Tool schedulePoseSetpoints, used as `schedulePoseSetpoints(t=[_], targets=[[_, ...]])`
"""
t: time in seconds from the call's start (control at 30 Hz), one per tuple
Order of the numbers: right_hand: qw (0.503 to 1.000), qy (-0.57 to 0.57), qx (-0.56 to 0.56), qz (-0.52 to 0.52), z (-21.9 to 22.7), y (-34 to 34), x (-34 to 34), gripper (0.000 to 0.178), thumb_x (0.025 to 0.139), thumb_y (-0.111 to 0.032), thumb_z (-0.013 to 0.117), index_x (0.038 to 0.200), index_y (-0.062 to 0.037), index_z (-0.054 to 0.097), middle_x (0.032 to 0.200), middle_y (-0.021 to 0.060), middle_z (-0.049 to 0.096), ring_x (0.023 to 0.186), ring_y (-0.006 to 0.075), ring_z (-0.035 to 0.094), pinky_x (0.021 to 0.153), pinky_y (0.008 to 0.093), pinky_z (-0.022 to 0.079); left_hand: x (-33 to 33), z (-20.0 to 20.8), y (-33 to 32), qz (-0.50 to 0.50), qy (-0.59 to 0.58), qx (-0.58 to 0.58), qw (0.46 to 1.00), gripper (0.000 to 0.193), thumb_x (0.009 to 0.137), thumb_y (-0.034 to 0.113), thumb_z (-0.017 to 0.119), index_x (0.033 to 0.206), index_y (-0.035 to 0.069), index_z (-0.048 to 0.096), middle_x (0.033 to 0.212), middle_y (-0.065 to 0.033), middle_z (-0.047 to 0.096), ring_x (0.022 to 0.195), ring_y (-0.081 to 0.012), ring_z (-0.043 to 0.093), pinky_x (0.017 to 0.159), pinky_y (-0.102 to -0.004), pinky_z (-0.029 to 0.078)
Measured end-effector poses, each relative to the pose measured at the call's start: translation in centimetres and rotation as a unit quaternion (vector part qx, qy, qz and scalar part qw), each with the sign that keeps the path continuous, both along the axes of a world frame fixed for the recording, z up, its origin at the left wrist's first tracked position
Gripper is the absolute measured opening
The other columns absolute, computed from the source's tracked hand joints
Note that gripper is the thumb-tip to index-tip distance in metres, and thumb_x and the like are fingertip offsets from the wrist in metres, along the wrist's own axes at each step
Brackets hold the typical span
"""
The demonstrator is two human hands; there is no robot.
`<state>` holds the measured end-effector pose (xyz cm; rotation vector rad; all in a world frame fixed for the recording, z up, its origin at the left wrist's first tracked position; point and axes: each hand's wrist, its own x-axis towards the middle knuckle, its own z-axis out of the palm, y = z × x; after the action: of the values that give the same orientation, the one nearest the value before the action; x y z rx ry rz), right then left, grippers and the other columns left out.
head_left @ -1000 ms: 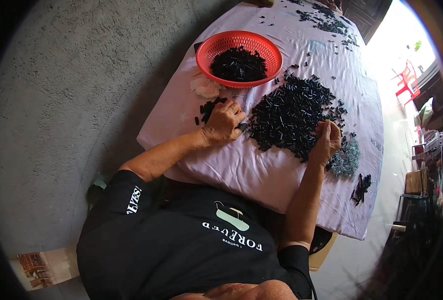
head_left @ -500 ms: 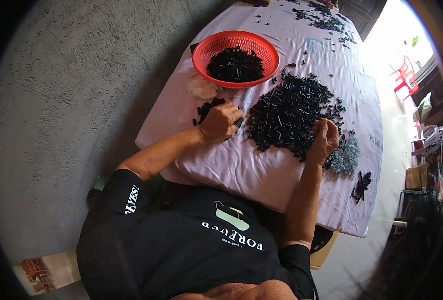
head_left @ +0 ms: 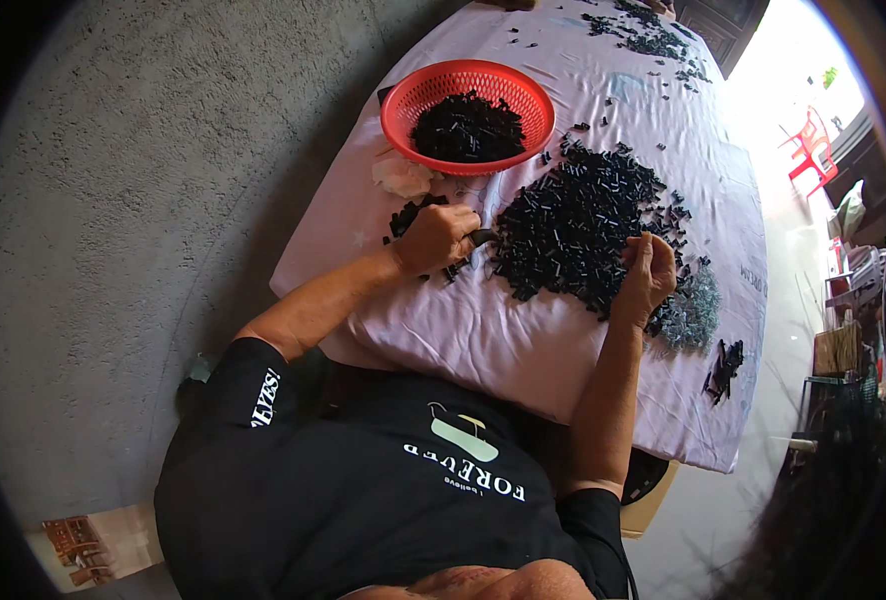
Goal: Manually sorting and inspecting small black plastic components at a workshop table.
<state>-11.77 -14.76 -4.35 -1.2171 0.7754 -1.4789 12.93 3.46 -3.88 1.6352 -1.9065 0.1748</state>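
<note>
My left hand [head_left: 441,240] is closed over a small cluster of black pieces [head_left: 411,215] on the pink cloth. A small dark piece [head_left: 483,237] sticks out at its fingertips, toward the large heap. At the right edge of that large heap of short black tube-like pieces [head_left: 573,225], my right hand [head_left: 651,272] is raised with thumb and fingers pinched together. Whatever it may hold is too small to make out. Beside the right wrist lies a pile of thin silvery-grey bits [head_left: 691,318].
A red plastic basket [head_left: 395,125] with more black pieces stands beyond my left hand, near a pale crumpled item [head_left: 403,178]. Black strips [head_left: 726,370] lie by the right edge of the cloth-covered table [head_left: 463,350]. Other black pieces [head_left: 653,42] are scattered at the far end. A rough grey wall [head_left: 183,150] runs along the left.
My left hand has turned and lifted slightly, so the dark piece at its fingertips now points toward the heap and more pieces show beneath it. My right hand stays almost in place.
</note>
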Motion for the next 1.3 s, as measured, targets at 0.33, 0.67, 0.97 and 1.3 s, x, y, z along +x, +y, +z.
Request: schedulePoseSetpoints(t=[0.33,0.67,0.97,1.3], targets=[[0.999,0.017,-0.013,-0.025,-0.4,-0.4,-0.2,0.006,0.093,-0.012,0.063,0.094,-0.0057,0.064,0.078,0.0034,0.067,0.062,0.0072,0.057,0.056,0.0203,0.046,0.3,2.9,-0.4,-0.003,0.040,-0.015,0.999,0.016,0.077,0.014,0.069,0.077,0.004,0.058,0.073,-0.0119,0.055,0.069,-0.0318,0.059,0.062,-0.0416,0.048],[0.997,0.032,-0.046,-0.046,-0.5,-0.7,-0.5,0.006,0.095,-0.008,0.059,0.096,-0.0027,0.062,0.078,0.0043,0.065,0.063,0.0073,0.057,0.056,0.0203,0.047,5.7,8.8,-6.5,0.090,0.004,-0.169,0.981,0.018,0.079,0.015,0.070,0.077,0.003,0.058,0.071,-0.0141,0.055,0.067,-0.0349,0.059,0.058,-0.0425,0.045],[0.998,0.029,-0.043,-0.045,-0.3,-0.6,-0.3,0.006,0.094,-0.006,0.059,0.096,-0.0019,0.063,0.079,0.0055,0.065,0.063,0.0080,0.057,0.055,0.0206,0.048,8.8,6.9,-8.6,0.168,0.141,-0.060,0.974,0.017,0.085,0.012,0.055,0.081,0.003,0.068,0.077,-0.0109,0.067,0.072,-0.0236,0.066,0.068,-0.0353,0.051],[0.997,0.030,-0.053,-0.052,-0.1,-0.5,-0.4,0.006,0.094,-0.007,0.060,0.095,-0.0020,0.063,0.078,0.0056,0.066,0.063,0.0076,0.058,0.057,0.0202,0.048,2.4,4.7,1.7,0.057,0.063,-0.135,0.987,0.009,0.081,0.012,0.061,0.083,0.004,0.060,0.083,-0.0114,0.061,0.081,-0.0290,0.060,0.074,-0.0382,0.048]])
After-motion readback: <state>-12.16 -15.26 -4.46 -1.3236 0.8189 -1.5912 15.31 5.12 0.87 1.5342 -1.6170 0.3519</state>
